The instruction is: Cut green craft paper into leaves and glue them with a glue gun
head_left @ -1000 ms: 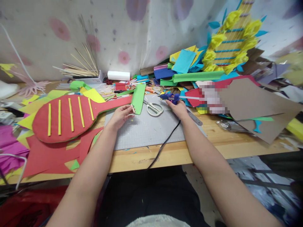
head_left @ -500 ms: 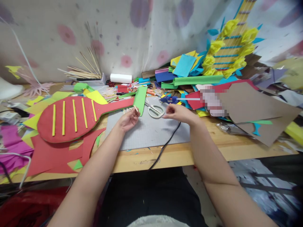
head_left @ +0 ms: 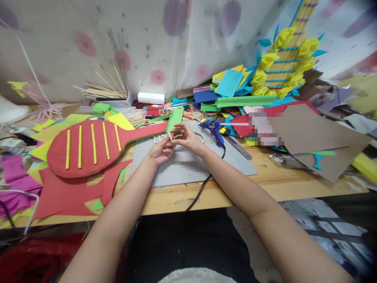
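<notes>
My left hand [head_left: 161, 151] is closed in a pinch on a short pale stick [head_left: 170, 136], held above the grey cutting mat [head_left: 176, 173]. Thumb and curved fingertips of my right hand [head_left: 188, 138] meet at the same stick's upper part. Behind the right hand lie scissors [head_left: 202, 136], with most of them hidden. A few more short pale sticks [head_left: 159, 138] are by the left hand, beside a green paper strip [head_left: 174, 120]. To the left lies a red guitar-shaped cutout [head_left: 85, 149] with several yellow strips across its body; its neck reaches toward the green strip.
A blue glue gun [head_left: 214, 129] lies right of the hands, its black cord [head_left: 203, 188] crossing the mat and table edge. A metal ruler [head_left: 239, 147] is beside it. Brown card [head_left: 312, 129] sits at right. Behind stands a yellow-flowered guitar model [head_left: 281, 65].
My right hand has moved left from beside the scissors and glue gun to the stick in my left hand, uncovering the glue gun's handle and the ruler. My left hand has stayed nearly still.
</notes>
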Motion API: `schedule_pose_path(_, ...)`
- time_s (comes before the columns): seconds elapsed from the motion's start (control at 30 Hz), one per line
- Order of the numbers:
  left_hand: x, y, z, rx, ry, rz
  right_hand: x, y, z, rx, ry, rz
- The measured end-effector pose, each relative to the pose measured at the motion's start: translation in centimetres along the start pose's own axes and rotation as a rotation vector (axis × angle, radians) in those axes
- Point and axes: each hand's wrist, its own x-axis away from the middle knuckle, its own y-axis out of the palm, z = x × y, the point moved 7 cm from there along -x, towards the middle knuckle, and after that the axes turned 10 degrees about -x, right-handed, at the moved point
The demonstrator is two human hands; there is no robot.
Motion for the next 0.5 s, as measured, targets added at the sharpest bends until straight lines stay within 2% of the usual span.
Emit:
schedule_pose_path(0.23,-0.2,-0.1,-0.2,-0.04,0.0,0.029,0.0,-0.3,-0.4,0.062,-0.087,0.046)
schedule_pose_path(0.33,-0.3,-0.6,0.6,-0.149,0.031,0.097,0.2,-1.2,-0.2,-0.002,-0.102,0.132)
schedule_pose_path(0.4,-0.3,-1.5,2.0,-0.346,0.138,0.22,0.4,-2.4,0.2,-0.055,-0.1,0.219)
schedule_pose_path(0.5,1.0,-2.6,5.6,-0.884,0.507,0.581,0.7,-4.3,0.9,-0.088,-0.07,0.318)
